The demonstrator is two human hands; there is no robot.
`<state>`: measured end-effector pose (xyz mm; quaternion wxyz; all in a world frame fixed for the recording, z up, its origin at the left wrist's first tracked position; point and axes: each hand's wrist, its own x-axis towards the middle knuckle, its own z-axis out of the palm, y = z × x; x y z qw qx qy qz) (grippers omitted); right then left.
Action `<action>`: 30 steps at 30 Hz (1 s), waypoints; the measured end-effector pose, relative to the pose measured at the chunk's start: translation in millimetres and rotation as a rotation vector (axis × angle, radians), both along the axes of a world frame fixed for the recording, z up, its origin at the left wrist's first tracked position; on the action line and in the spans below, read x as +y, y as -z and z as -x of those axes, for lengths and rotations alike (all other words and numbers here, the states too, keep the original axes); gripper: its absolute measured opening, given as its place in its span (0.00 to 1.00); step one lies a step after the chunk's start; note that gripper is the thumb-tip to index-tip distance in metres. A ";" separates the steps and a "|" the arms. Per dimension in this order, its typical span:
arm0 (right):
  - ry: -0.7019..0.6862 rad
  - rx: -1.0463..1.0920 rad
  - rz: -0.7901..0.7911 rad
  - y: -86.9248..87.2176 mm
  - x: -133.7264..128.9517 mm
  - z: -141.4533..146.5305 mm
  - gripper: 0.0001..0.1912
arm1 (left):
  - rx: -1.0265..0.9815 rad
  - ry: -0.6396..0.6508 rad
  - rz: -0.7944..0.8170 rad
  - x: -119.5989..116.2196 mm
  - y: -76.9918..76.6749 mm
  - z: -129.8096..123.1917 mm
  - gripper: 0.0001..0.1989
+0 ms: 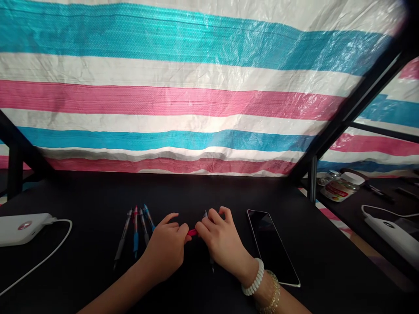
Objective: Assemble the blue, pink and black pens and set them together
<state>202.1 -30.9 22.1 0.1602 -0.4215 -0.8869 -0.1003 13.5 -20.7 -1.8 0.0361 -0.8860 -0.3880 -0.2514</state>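
My left hand [166, 244] is closed, with thumb and forefinger pinching one end of a slim red piece that looks like part of a pen [193, 233]. Opposite it, my right hand [222, 240] has its fingers curled around the other end. Both ends of the red piece are hidden by my fingers. Beneath my right hand lies a dark pen [212, 264], its tip and clear top showing past the hand. Left of my left hand, several click pens lie side by side, among them a pen with a blue grip [135, 240] and a pen with a dark grip [121, 245].
A phone [273, 246] lies right of my right hand on the black table [88, 279]. At far left is a white power bank [24, 229] with a cable [62, 253]. Black frame bars [347, 117] and striped sheeting [170, 100] rise behind. A jar [342, 187] stands on the right.
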 end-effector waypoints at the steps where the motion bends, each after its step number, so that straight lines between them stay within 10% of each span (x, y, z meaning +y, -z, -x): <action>1: -0.005 -0.004 -0.010 -0.7 -0.2 -0.1 0.09 | -0.001 0.002 0.029 -0.3 -0.3 0.3 0.13; 9: -0.062 0.066 -0.020 -5.7 2.0 -6.0 0.10 | -0.091 0.058 0.152 -0.2 -5.3 1.6 0.13; 12: -0.033 0.424 0.191 -5.4 3.3 -8.0 0.07 | -0.127 0.027 0.043 1.1 -9.0 2.0 0.10; 17: 0.129 1.257 0.669 5.6 5.4 1.9 0.28 | -0.130 -0.011 -0.246 -7.2 -12.1 -7.9 0.09; 30: 0.345 1.516 0.529 9.9 3.7 18.9 0.32 | -0.214 -0.042 -0.154 -18.6 -3.0 -27.7 0.10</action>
